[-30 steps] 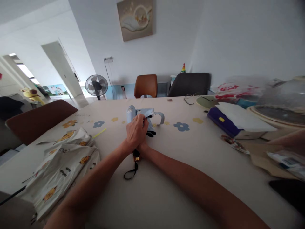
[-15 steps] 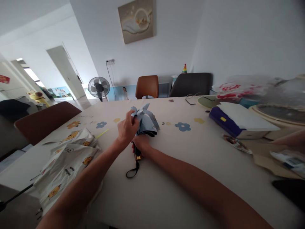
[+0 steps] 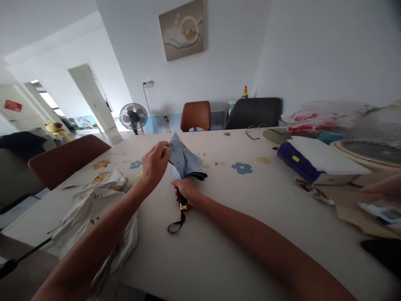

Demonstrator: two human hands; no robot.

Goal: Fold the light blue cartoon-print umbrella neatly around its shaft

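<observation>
A folding umbrella (image 3: 187, 161) with light blue cloth and a black lining stands out over the table's middle, its canopy gathered but loose. My right hand (image 3: 187, 189) is wrapped round it where the cloth meets the black handle (image 3: 181, 200). From the gold-coloured handle end hangs a black wrist strap (image 3: 176, 226). At the canopy's left edge, my left hand (image 3: 156, 159) has its fingers pinched on the blue cloth. Its fingertips are partly hidden. Beneath my left forearm lies a crumpled white cloth with yellow cartoon prints (image 3: 103, 196).
On the right are a purple-and-white box (image 3: 300, 161), a plastic bag (image 3: 326, 115), a round-rimmed item (image 3: 369, 152) and brown cardboard (image 3: 351, 209). Glasses (image 3: 252, 133) lie at the table's far edge. Chairs (image 3: 196, 116) and a fan (image 3: 133, 117) stand beyond.
My left hand has moved left, drawing the umbrella cloth outward. The folds and strap that stood up on top now lie flatter. My right hand keeps its hold.
</observation>
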